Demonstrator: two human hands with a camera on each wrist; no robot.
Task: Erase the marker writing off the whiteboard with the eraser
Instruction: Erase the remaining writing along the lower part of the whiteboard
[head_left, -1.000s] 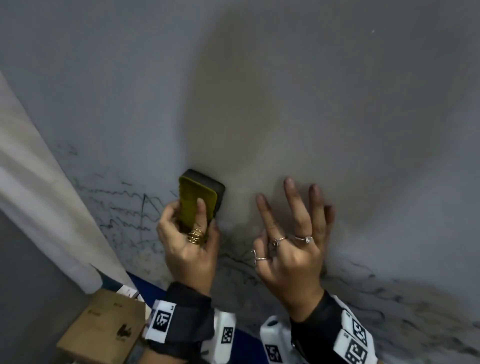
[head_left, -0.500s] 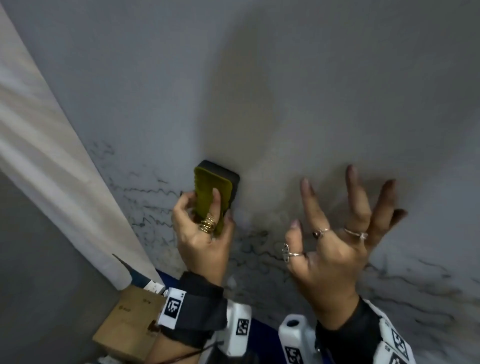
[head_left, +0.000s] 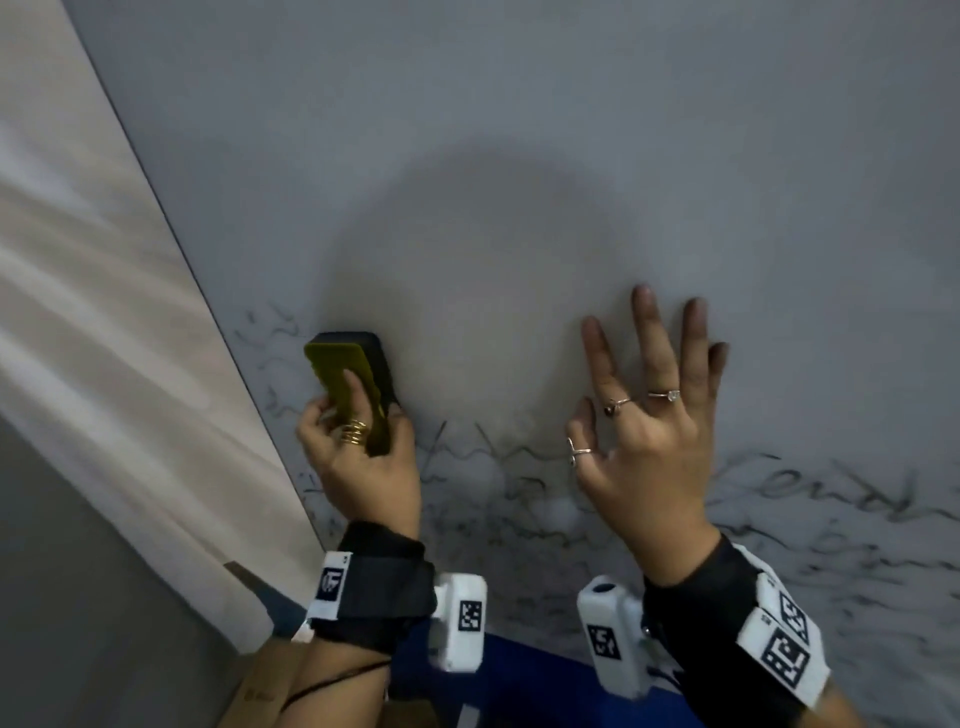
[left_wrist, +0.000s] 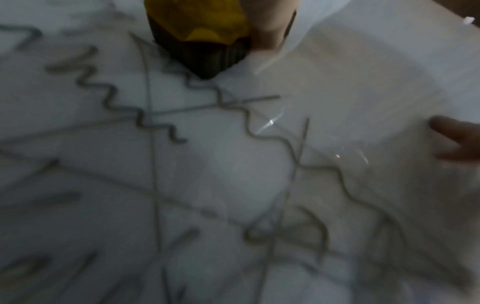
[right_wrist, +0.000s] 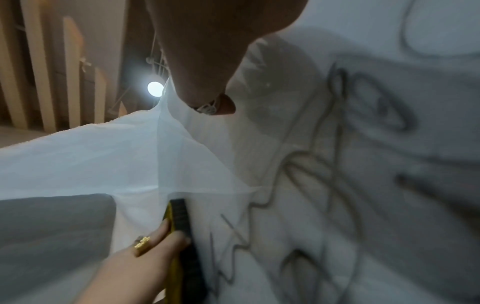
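The whiteboard (head_left: 519, 156) fills the head view, wiped pale in its upper part. Dark marker writing (head_left: 857, 499) runs across its lower band and shows as wavy lines (left_wrist: 272, 139) in the left wrist view. My left hand (head_left: 358, 447) grips a yellow-backed eraser (head_left: 345, 376) with a black felt pad, pressed to the board near its left edge. The eraser (right_wrist: 179, 218) also shows edge-on in the right wrist view. My right hand (head_left: 649, 415) rests on the board with fingers spread straight, holding nothing.
A pale curtain (head_left: 104, 338) hangs just left of the board's edge. Below the board lie a cardboard box (head_left: 270, 686) and a blue surface (head_left: 519, 675). A round lamp (right_wrist: 155, 88) glows behind the curtain in the right wrist view.
The left hand has carried the eraser leftward toward the board's edge. The right hand has moved right and flattened its fingers on the board.
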